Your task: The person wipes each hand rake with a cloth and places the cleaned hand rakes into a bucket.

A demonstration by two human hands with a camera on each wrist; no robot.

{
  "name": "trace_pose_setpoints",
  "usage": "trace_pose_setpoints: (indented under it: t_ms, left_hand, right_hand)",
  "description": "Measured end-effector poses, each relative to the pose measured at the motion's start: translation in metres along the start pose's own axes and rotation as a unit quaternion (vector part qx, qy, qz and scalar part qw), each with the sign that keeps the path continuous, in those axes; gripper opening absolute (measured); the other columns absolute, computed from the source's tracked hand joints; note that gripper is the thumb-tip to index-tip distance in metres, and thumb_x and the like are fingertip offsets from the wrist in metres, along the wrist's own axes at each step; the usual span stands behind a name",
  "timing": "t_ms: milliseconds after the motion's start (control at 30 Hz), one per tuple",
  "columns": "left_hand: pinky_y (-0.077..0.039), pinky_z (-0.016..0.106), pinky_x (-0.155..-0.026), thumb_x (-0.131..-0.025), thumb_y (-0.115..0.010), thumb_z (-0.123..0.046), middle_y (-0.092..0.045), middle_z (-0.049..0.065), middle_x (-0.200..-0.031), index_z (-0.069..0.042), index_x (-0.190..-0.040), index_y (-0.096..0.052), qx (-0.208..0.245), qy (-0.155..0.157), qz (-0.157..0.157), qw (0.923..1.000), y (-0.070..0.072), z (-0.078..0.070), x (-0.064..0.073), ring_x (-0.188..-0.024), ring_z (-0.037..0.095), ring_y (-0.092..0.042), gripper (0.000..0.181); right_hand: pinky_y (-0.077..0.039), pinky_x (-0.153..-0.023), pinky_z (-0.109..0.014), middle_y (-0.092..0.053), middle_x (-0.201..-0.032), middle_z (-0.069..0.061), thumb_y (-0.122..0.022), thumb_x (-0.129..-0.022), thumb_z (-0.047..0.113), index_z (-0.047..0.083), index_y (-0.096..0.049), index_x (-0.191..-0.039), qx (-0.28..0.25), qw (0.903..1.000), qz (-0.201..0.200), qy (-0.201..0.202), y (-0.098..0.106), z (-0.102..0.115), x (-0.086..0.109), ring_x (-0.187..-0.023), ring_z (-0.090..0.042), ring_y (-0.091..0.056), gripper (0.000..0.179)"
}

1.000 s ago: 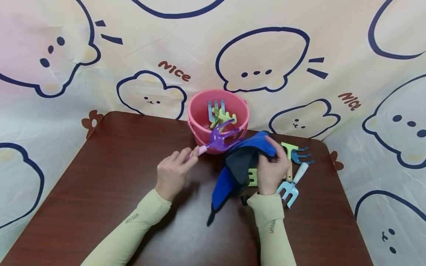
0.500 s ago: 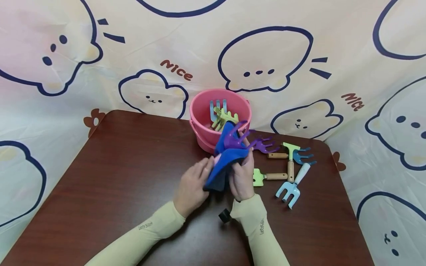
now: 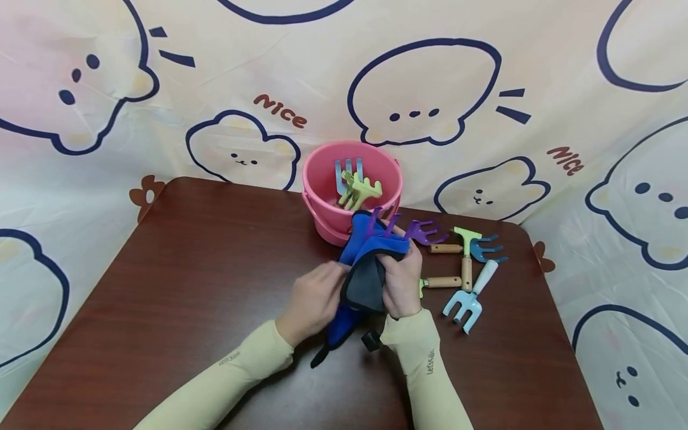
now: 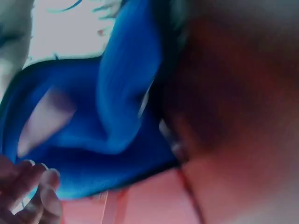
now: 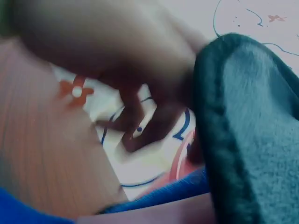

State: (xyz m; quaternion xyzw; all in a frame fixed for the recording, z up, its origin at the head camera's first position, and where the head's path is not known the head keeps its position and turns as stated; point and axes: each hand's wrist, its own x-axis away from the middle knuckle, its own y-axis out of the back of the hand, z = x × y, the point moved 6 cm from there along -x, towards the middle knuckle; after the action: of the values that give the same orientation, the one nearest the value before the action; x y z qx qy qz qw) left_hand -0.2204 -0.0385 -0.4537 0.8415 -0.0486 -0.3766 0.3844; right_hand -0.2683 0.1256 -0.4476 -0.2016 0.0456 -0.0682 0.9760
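Note:
In the head view, a blue cloth piece (image 3: 341,328) with black edging and a dark grey side is bunched between both hands. Purple rake tines (image 3: 374,222) stick up from its folds. In the right wrist view, a pink handle (image 5: 154,212), blurred, lies along the cloth. My left hand (image 3: 314,301) has curled fingers at the cloth's left edge and seems to pinch it; its fingertips are partly hidden. From the other side my right hand (image 3: 404,278) grips the cloth, thumb over the grey side, other fingers mostly behind it.
Behind the cloth stands a pink bucket (image 3: 322,185) holding green and light blue tools. Right of it lie a purple rake (image 3: 424,232), a blue fork (image 3: 484,248), a light blue fork (image 3: 467,306) and wooden-handled green tools (image 3: 466,272). A patterned sheet hangs behind the table (image 3: 188,286).
My left hand brought the purple rake over to the cloth, and its pink handle has gone into the folds. My right hand moved left with the cloth, now around the rake.

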Motion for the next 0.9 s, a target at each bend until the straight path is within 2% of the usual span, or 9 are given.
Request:
trace_pose_setpoints:
  t_ms: [67,167,267,400,500,667,900]
  left_hand:
    - [-0.061,0.036,-0.085,-0.101,-0.063,-0.009,-0.069,0.007,-0.114,-0.007,-0.122,-0.065,0.061,0.047,-0.024,0.9968,0.016,0.01,-0.007,-0.096,0.018,-0.068,0.021]
    - [-0.062,0.034,-0.082,-0.098,-0.069,-0.007,-0.066,0.008,-0.118,-0.009,-0.132,-0.061,0.133,0.097,-0.057,0.9847,0.035,0.021,-0.012,-0.094,0.016,-0.065,0.035]
    - [-0.062,0.033,-0.081,-0.094,-0.074,-0.005,-0.067,0.008,-0.118,-0.01,-0.133,-0.063,0.168,0.108,-0.072,0.9772,0.045,0.025,-0.014,-0.094,0.015,-0.065,0.04]
    - [-0.063,0.035,-0.083,-0.09,-0.079,-0.005,-0.073,0.005,-0.108,-0.009,-0.116,-0.073,0.188,0.109,-0.098,0.9712,0.051,0.027,-0.013,-0.092,0.015,-0.07,0.027]
    - [-0.062,0.03,-0.084,-0.089,-0.079,-0.005,-0.076,0.003,-0.103,-0.009,-0.108,-0.075,0.219,0.13,-0.107,0.9611,0.054,0.03,-0.011,-0.09,0.014,-0.072,0.02]
    - [-0.06,0.023,-0.082,-0.091,-0.077,-0.002,-0.077,0.006,-0.1,-0.007,-0.107,-0.076,0.281,0.158,-0.106,0.9408,0.055,0.032,-0.012,-0.087,0.015,-0.071,0.017]
    - [-0.06,0.024,-0.074,-0.093,-0.075,-0.004,-0.075,0.007,-0.097,-0.008,-0.105,-0.076,0.317,0.183,-0.118,0.9229,0.058,0.032,-0.011,-0.08,0.016,-0.069,0.012]
  right_hand:
    - [-0.057,-0.096,-0.029,-0.069,-0.128,-0.011,-0.066,-0.091,-0.011,-0.004,-0.059,-0.138,0.044,0.9986,0.03,0.004,-0.005,0.001,0.001,-0.112,-0.021,-0.066,0.048]
    - [-0.055,-0.099,-0.031,-0.07,-0.13,-0.014,-0.071,-0.09,-0.009,-0.003,-0.065,-0.132,0.121,0.9888,0.086,0.015,-0.015,0.0,0.005,-0.116,-0.024,-0.066,0.043]
    - [-0.053,-0.102,-0.033,-0.071,-0.129,-0.017,-0.075,-0.088,-0.006,0.0,-0.068,-0.128,0.186,0.9724,0.135,0.039,-0.025,0.0,0.011,-0.118,-0.025,-0.066,0.041]
    - [-0.051,-0.108,-0.04,-0.072,-0.127,-0.014,-0.079,-0.086,-0.004,0.004,-0.07,-0.125,0.241,0.9531,0.171,0.066,-0.033,0.002,0.016,-0.12,-0.025,-0.067,0.041]
    - [-0.052,-0.107,-0.042,-0.073,-0.126,-0.012,-0.08,-0.086,-0.002,0.005,-0.071,-0.124,0.259,0.9451,0.184,0.074,-0.035,0.003,0.018,-0.12,-0.025,-0.068,0.04]
    - [-0.054,-0.105,-0.042,-0.074,-0.124,-0.009,-0.081,-0.086,0.001,0.008,-0.071,-0.125,0.272,0.9377,0.201,0.081,-0.036,0.004,0.018,-0.116,-0.023,-0.07,0.041]
    - [-0.049,-0.11,-0.048,-0.074,-0.125,-0.012,-0.081,-0.086,-0.001,0.006,-0.069,-0.128,0.273,0.9347,0.208,0.093,-0.037,0.002,0.018,-0.119,-0.027,-0.07,0.044]
